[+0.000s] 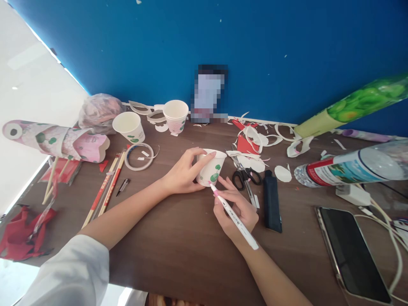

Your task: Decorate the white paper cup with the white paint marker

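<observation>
In the middle of the table a white paper cup (208, 171) with green leaf prints stands slightly tilted. My left hand (184, 172) is wrapped round its left side, thumb low and fingers over the rim. My right hand (237, 208) grips a white marker pen (237, 221) with a pink tip. The tip touches or nearly touches the cup's lower front, where a little pink shows. Right of the cup lie black-handled scissors (245, 176) and a dark narrow pouch (272, 202).
Two more paper cups (176, 117) stand at the back, near a tape roll (139, 157). Paper scraps (251, 163) spread rightward. Chopsticks (106, 187) and a pink paper-cup craft (60, 140) lie left. A bottle (347, 167) and a phone (353, 253) lie right; another phone (208, 93) leans on the blue partition.
</observation>
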Motion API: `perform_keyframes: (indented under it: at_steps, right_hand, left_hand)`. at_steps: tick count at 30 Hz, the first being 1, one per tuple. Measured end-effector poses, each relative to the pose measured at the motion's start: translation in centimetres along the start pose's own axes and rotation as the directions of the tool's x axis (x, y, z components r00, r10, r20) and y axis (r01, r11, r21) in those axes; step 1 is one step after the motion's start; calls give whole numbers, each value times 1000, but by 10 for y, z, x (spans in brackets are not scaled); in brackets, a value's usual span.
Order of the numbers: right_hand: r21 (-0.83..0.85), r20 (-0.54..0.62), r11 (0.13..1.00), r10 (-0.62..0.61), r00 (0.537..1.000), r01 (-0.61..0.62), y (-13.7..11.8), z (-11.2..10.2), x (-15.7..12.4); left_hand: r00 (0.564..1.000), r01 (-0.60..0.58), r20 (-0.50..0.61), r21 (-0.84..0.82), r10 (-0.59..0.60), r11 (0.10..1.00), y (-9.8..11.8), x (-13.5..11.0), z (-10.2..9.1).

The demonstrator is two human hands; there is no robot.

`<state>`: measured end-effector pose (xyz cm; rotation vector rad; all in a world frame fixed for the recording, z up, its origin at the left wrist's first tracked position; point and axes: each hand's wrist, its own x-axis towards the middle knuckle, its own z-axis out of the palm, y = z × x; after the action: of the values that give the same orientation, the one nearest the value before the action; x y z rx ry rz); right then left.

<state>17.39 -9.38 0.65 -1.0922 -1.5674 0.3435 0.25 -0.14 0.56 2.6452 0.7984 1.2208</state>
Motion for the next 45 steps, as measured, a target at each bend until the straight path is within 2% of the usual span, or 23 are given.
perform_keyframes:
  at_steps: [8, 19, 32, 36, 45]
  right_hand:
    - [-26, 10, 999, -20, 1000, 20, 0, 1, 2]
    - [-82, -18, 996, 38, 999, -39, -4, 2, 1]
    - [22, -47, 994, 110, 993, -109, -4, 2, 1]
    - [59, -29, 996, 75, 997, -73, -2, 1, 2]
    - [-8, 7, 1000, -16, 1000, 16, 2, 1, 3]
  left_hand:
    - [1000, -13, -7, 4, 13, 1000, 0, 0, 1]
    - [1000, -8, 2, 13, 8, 1000, 0, -1, 1]
    - [1000, -22, -2, 13, 22, 1000, 0, 0, 0]
    - [1000, -21, 2, 29, 21, 999, 0, 1, 0]
    - [999, -33, -7, 27, 33, 999, 1, 2, 0]
